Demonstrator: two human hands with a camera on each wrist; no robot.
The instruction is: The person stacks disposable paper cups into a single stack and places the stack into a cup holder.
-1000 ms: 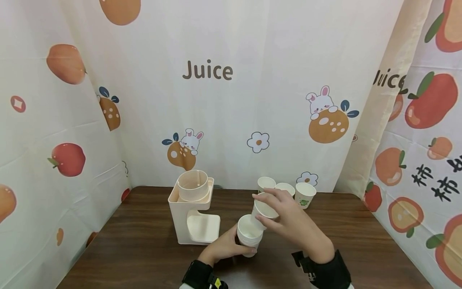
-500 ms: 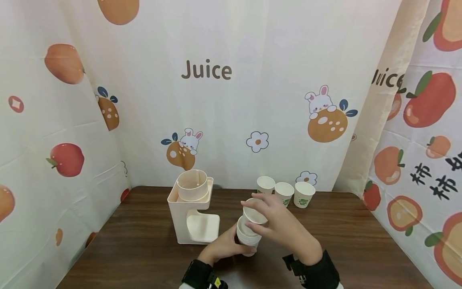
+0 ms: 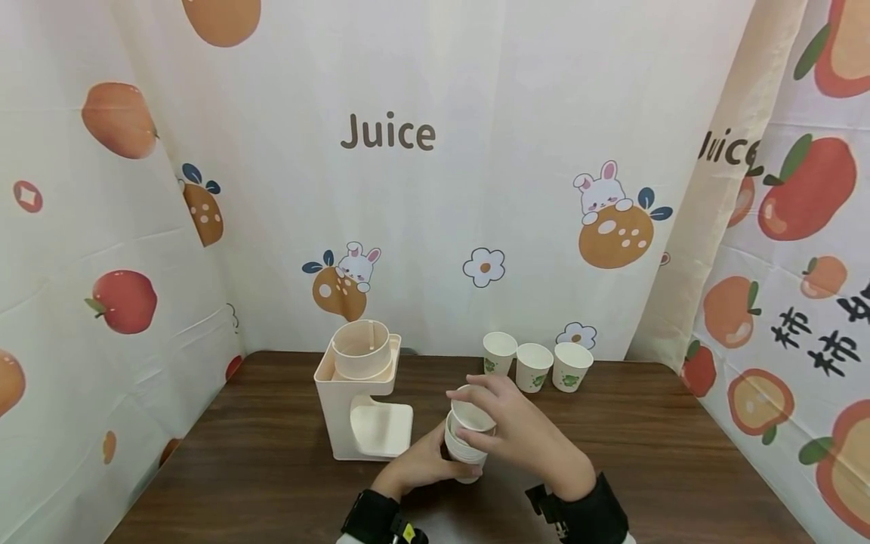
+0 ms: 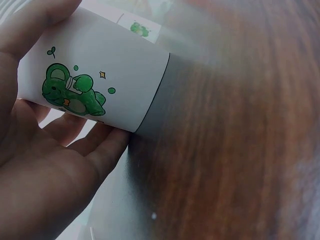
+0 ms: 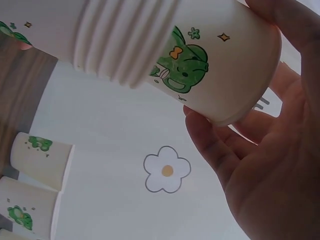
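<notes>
A stack of white paper cups [image 3: 464,451] stands on the table in front of me, gripped around its lower part by my left hand [image 3: 427,460]. In the left wrist view the bottom cup [image 4: 112,65] shows a green cartoon print. My right hand [image 3: 519,431] holds the top paper cup [image 3: 472,414] near its rim, thumb on one side and fingers on the other. That cup [image 5: 225,55] sits partly inside the stack, as the right wrist view shows, its printed upper half still outside the stacked rims [image 5: 127,40].
Three separate paper cups [image 3: 533,368] stand upright towards the back of the brown table [image 3: 258,446]. Left of my hands is a cream-coloured machine [image 3: 342,415] with a round tube [image 3: 362,350] on top and a flat ledge. A fruit-printed curtain [image 3: 421,204] hangs behind.
My right hand has moved left and down, bringing its cup from beside the stack into the stack's top. The left hand has kept its grip in place.
</notes>
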